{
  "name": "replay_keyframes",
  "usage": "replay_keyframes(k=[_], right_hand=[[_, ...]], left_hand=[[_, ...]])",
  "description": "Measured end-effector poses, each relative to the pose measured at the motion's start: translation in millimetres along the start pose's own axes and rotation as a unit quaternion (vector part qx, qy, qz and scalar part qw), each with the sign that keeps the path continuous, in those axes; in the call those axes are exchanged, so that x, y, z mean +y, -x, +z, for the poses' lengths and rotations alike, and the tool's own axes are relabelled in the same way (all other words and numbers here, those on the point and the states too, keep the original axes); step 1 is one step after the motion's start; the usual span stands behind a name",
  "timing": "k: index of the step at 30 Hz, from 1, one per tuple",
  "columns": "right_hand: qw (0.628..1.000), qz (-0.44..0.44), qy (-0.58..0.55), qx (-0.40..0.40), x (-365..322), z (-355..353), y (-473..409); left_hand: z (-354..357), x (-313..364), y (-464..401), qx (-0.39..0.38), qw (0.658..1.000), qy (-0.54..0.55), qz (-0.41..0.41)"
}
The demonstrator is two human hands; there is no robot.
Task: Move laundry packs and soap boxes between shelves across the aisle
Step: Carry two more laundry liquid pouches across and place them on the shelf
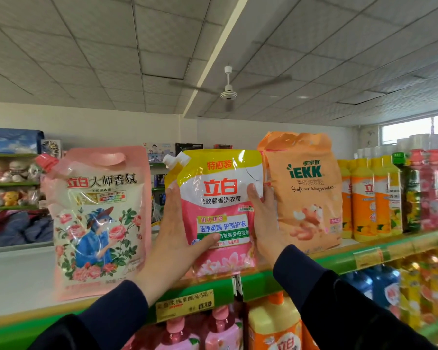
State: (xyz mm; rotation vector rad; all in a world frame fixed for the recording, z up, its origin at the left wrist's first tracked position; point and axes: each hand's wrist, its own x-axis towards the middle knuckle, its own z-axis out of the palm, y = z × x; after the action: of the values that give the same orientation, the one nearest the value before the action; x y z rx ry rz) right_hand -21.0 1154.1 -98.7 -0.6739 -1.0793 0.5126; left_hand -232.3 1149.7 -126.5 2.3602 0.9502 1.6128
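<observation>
Three laundry packs are counted on the top shelf; the middle pack is gripped by left hand and right hand, fingers wrapped round its edges.

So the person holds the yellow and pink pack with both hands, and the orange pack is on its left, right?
Not quite. In the head view both hands, left hand and right hand, do hold the yellow and pink pack, but the orange pack stands on its right. The pale pink pack is on its left.
</observation>
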Motion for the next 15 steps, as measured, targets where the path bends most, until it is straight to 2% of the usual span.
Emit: replay_keyframes(k=[5,11,15], right_hand=[[0.998,-0.038,0.038,-0.012,-5.5,-1.6,12.7],[0.984,-0.087,0.155,0.005,-15.4,-13.0,32.3],[0.962,-0.113,0.246,0.010,-32.1,-28.8,56.3]], left_hand=[[3.6,10.3,-0.5,0.024,0.998,-0.063,0.006],[11.5,19.0,1.3,0.053,0.992,-0.103,0.040],[21.1,31.9,5.9,0.048,0.992,-0.073,0.086]])
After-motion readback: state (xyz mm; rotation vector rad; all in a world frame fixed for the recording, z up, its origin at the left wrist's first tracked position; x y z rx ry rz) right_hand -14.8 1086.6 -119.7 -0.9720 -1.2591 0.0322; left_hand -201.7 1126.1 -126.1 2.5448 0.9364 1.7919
